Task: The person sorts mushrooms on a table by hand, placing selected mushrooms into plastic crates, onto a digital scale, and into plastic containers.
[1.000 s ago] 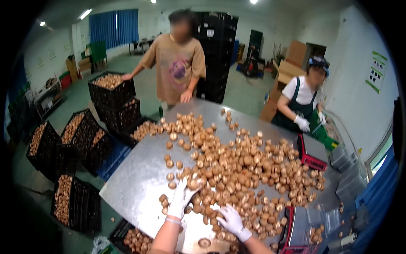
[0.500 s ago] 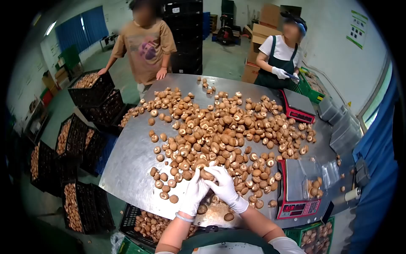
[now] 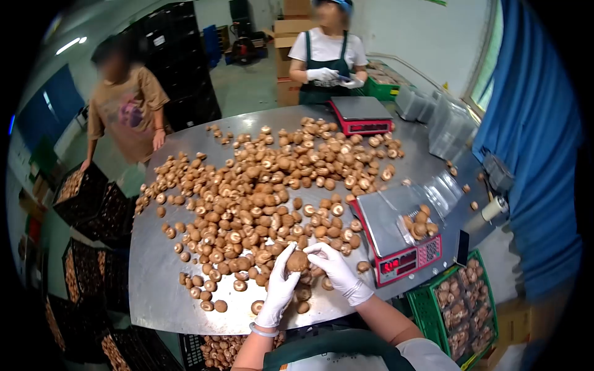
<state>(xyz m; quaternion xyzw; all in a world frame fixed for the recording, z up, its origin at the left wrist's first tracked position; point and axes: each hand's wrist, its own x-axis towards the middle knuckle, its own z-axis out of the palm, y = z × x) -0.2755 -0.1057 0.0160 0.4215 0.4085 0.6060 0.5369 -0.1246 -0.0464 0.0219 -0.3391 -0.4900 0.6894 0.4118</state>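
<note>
My gloved left hand (image 3: 282, 290) closes its fingers and thumb round a brown shiitake mushroom (image 3: 297, 261), cap upward. From the other side, the fingertips of my gloved right hand (image 3: 339, 273) pinch the same mushroom. Both hands are above the near edge of the metal table, in front of a wide heap of loose mushrooms (image 3: 247, 191). A few mushrooms lie just below and between my wrists. To the right, a red scale (image 3: 371, 222) carries a clear plastic tray (image 3: 402, 230) with several mushrooms in it.
The metal table (image 3: 154, 290) has a second scale (image 3: 362, 116) and stacked clear trays (image 3: 448, 127) at its far right. A green crate (image 3: 427, 309) of packed mushrooms stands below right. Black crates (image 3: 93, 213) line the left. Two people (image 3: 127, 114) (image 3: 327, 55) stand beyond the table.
My view has swung to the right, so table and scales sit further left. Both hands have come slightly apart around the mushroom, whose cap now shows plainly.
</note>
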